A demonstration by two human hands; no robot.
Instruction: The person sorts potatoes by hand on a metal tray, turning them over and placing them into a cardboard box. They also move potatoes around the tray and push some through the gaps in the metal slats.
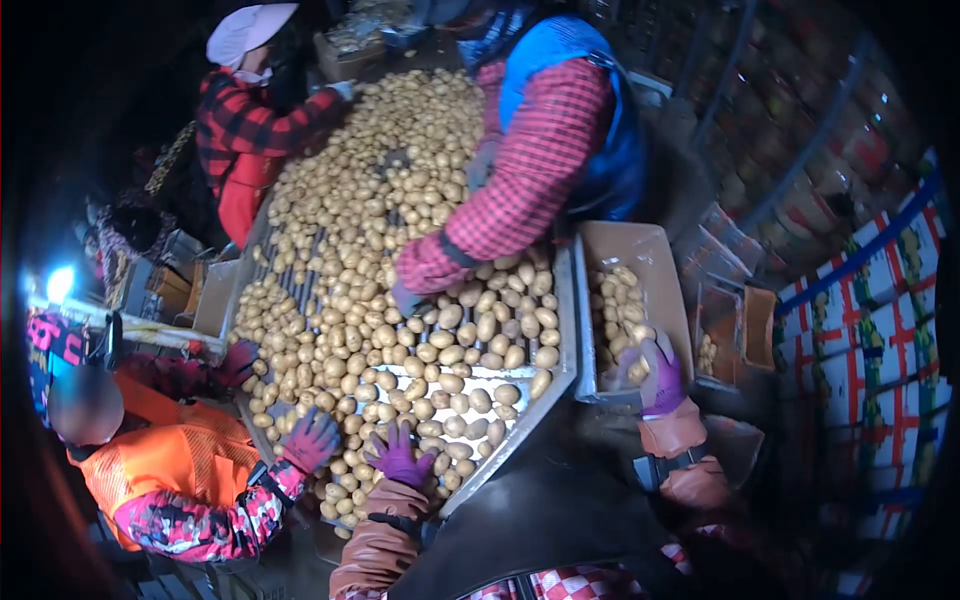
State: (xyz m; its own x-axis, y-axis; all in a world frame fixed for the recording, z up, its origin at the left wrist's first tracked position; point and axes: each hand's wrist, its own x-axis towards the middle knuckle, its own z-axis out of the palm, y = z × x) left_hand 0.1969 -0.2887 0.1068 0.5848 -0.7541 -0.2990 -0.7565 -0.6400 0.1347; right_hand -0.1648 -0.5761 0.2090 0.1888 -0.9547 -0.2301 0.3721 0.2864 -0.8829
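Head view: two grips, well apart

My right hand [657, 375], in a purple-cuffed glove with greyish fingers, was over the near end of an open brown cardboard box [632, 243] whose long side ran away from me. Its fingers looked loosely bent; blur hid whether they had hold of anything. Oval, tan-skinned potatoes [618, 292] lay in the box, just beyond those fingers and to their left.

My left hand [400, 457], in a purple glove, was fingers spread over more such potatoes on a grey metal-rimmed table [567, 330]; I could not tell whether one sat under the palm. These lay with their long axes pointing every way, and my left was the nearer hand. Just left of it was a co-worker's blue-and-red gloved hand [312, 440].
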